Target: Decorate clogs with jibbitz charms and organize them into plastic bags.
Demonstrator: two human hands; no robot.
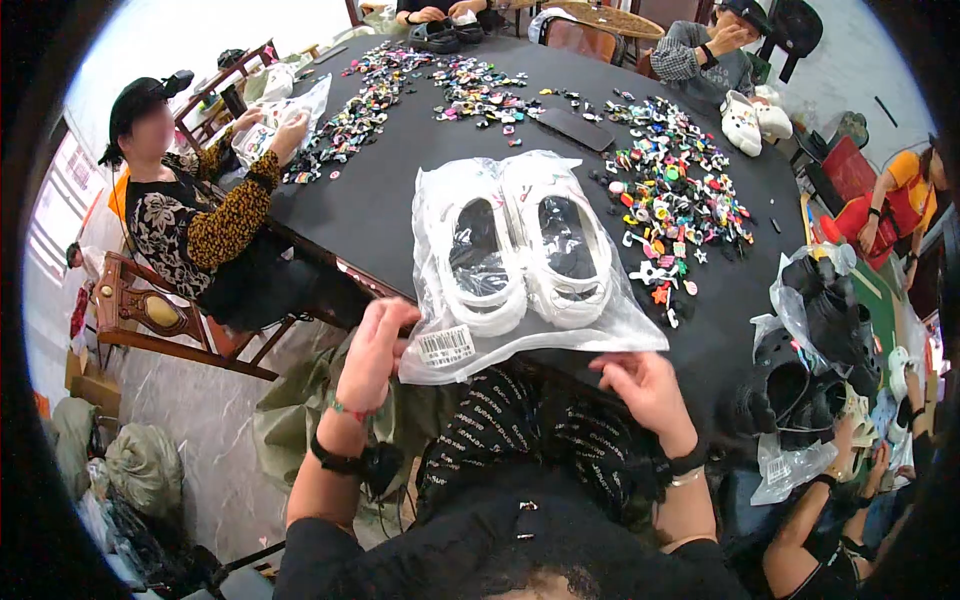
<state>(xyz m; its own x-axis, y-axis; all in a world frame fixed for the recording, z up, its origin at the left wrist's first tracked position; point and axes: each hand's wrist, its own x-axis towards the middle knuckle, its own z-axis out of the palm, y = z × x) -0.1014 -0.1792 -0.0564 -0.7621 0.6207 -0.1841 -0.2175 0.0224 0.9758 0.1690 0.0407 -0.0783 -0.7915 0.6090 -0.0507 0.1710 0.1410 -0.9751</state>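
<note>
A clear plastic bag (446, 372) with a printed white label lies on the near edge of the table, its lower border hanging slightly over. Inside sits a pair of white clogs (520, 262), side by side, with dark openings. My left hand (372, 352) is at the bag's lower left corner, fingers stretched toward its side and fingertips at the plastic. By the lower right border is my right hand (648, 392), thumb and forefinger apart just under the plastic edge. Neither hand visibly grips the bag.
Piles of small colourful shoe charms (675, 185) spread across the dark table (400, 190). A dark flat case (575, 130) lies beyond the bag. Bagged black clogs (790, 380) are close on my right, white clogs (742, 124) farther off. A seated person (165, 200) handles a bag at left; others work around.
</note>
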